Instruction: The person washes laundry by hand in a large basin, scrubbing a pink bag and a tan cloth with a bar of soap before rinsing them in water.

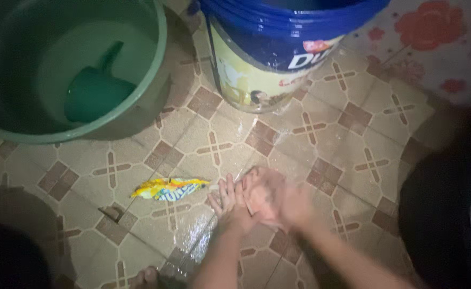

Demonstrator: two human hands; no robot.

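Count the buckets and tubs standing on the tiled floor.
2 clearly: a green tub top left holding a green scoop, and a blue-rimmed bucket top centre. A dark round shape at right may be another.

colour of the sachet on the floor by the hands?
The sachet is mainly yellow with blue and orange print, crumpled on the wet tiled floor; head view.
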